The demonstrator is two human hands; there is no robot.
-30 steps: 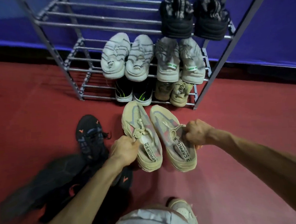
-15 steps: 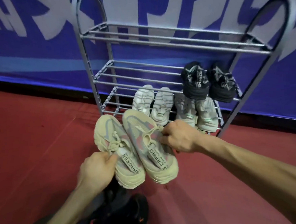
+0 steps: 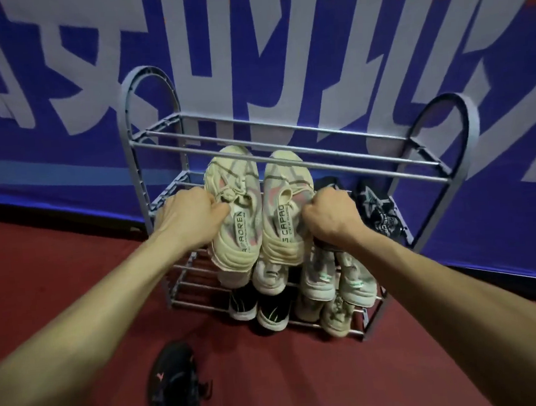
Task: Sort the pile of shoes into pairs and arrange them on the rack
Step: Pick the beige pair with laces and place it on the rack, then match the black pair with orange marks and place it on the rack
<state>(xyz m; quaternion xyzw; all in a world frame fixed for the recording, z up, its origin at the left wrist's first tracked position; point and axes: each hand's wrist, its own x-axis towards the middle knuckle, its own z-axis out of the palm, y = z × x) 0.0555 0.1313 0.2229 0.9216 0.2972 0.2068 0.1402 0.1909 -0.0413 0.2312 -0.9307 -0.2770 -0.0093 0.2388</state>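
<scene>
Lifted off floor: beige pair [image 3: 261,209] now at rack [image 3: 432,162] | left hand [image 3: 188,221], right hand [image 3: 328,220] each clamp one | step: shelving | next: seat beside black pair [image 3: 375,208]

Dim, cool indoor light falls from above, leaving the lower shelves of the shoe rack [image 3: 292,156] in shadow. Wide-angle distortion bends the rack's posts and stretches the forearms towards the lower corners. Slight softness throughout; no strong glare.
</scene>
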